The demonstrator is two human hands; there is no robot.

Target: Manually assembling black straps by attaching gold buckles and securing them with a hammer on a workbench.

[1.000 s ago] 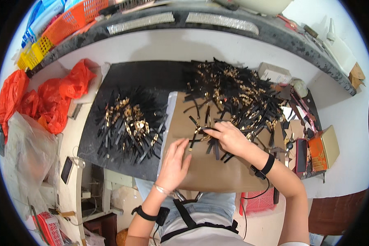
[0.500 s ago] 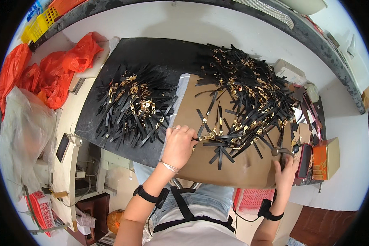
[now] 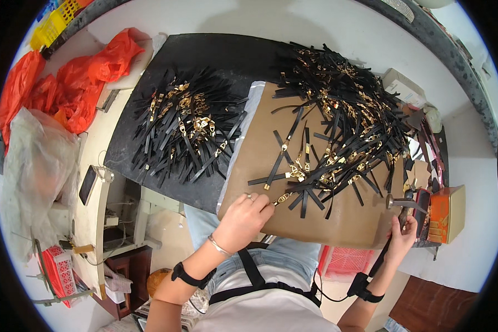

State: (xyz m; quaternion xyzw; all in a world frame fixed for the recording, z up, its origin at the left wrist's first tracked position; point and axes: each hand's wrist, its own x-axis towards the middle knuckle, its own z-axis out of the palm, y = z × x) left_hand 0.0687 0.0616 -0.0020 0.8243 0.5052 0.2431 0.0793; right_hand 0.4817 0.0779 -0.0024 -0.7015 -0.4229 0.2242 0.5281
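Note:
My left hand (image 3: 243, 221) is closed over the near edge of the brown mat (image 3: 326, 229). A black strap with a gold buckle (image 3: 283, 198) sticks out of its fingertips toward the pile; the strap's other end is hidden in the hand. My right hand (image 3: 402, 239), at the mat's near right corner, is wrapped round the dark handle of a claw hammer (image 3: 406, 203). The metal head lies just beyond the fingers. Farther back on the mat spreads a large heap of black straps with gold fittings (image 3: 351, 119).
A second strap pile (image 3: 188, 124) covers part of the black tabletop (image 3: 216, 50) at left. An orange tin (image 3: 447, 213) stands right of the hammer, a white box (image 3: 404, 87) behind it. Red bags (image 3: 74, 88) and a phone (image 3: 87, 184) lie on the left side bench.
My left hand has drawn toward me, pulling the buckled strap away from the heap. The hammer's head has turned and shows more plainly above my right hand. The whole view has shifted slightly.

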